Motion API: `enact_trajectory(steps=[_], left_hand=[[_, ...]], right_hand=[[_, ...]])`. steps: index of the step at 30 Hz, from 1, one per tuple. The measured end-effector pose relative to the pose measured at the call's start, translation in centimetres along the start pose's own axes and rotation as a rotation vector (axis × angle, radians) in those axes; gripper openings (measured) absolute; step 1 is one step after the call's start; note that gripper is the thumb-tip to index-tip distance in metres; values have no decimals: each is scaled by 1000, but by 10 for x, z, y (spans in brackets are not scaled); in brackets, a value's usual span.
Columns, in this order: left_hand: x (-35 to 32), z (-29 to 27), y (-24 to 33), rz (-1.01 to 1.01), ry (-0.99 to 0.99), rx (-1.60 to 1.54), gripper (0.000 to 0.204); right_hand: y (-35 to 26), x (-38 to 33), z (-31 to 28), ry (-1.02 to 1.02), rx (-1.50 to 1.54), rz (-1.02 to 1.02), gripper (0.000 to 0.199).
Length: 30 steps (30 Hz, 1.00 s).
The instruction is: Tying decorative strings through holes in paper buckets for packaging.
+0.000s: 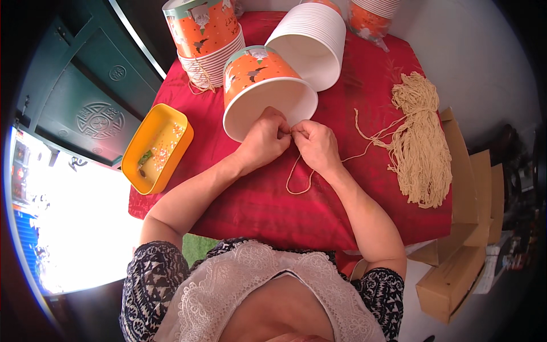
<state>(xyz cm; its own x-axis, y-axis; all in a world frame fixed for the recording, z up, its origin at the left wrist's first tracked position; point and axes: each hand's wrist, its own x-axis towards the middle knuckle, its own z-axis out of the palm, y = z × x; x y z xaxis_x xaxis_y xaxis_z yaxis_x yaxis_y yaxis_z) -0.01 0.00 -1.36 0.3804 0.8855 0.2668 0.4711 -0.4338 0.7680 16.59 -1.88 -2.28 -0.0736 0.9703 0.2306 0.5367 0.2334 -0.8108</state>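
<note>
pinching a cream string [297,174] between both hands at the rim of an orange paper bucket [263,85]. left hand [263,137] and right hand [316,143] touch, fingertips clamped on the string. bucket lies on its side on the red cloth [250,199], long axis running away from the person, open mouth facing them. string loops down below the hands, toward the yarn bundle [421,142] at right.

Small home craft or piecework corner, not factory. Red cloth-covered table [364,74] under hands; stacks of orange printed paper buckets [208,43] just beyond them — bundle of cream string [421,142] right of hands, yellow tray [158,148] to left. Cardboard boxes [456,273] at far right; green patterned door [85,97] far left.
</note>
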Motion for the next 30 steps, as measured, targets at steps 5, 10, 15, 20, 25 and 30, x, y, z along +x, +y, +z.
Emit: enact_trajectory(steps=[5,10,15,20,25,30], left_hand=[[1,6,-8,78,82,80,7],[2,5,-11,110,116,72,5],[3,5,-10,93,108,78,6],[3,7,-11,104,148,55,6],[3,5,-10,59,151,74,6],[3,6,-10,74,162,114,6]], right_hand=[[4,-1,4,66,-36,-81,12],[3,-5,-4,44,-94,-120,11],[2,-11,-17,-25,-235,-71,14],[4,-12,-16,-23,-317,-111,17],[-1,-14,-17,-23,-336,-150,20],[4,-14,-14,4,-340,-226,17]])
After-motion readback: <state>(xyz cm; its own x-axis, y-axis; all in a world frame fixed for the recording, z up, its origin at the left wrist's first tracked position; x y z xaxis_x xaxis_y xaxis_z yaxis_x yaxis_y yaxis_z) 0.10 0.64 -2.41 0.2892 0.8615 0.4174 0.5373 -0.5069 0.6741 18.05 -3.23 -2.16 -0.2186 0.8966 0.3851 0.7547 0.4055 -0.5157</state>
